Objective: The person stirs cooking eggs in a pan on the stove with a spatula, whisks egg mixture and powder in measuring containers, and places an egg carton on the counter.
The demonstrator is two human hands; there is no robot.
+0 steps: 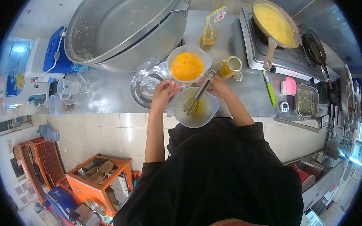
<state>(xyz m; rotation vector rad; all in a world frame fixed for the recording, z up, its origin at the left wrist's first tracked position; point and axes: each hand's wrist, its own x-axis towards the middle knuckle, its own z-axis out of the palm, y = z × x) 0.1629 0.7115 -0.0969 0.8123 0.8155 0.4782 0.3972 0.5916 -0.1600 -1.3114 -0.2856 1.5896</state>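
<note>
A clear bowl [206,59] of orange egg yolks stands on the steel counter. Nearer to me, a second translucent bowl [207,120] holds some pale yellowish liquid at the counter's front edge. A wire whisk [205,87] leans inside it, handle up and to the right. My left hand [164,94], fingers bent and pinched together, is at the near left side of the yolk bowl; what is between the fingertips is unclear. On the other side, my right hand [220,87] is beside the whisk handle and the near bowl's rim, its fingertips partly hidden.
Large metal pots [126,65] fill the back left, with a metal plate [138,96] before them. An oil pouch [210,33] and an open can [230,66] stand right of the bowls. A pan [276,24] of yellow food sits on the stove [251,57]. A green-handled tool [270,89] lies nearby.
</note>
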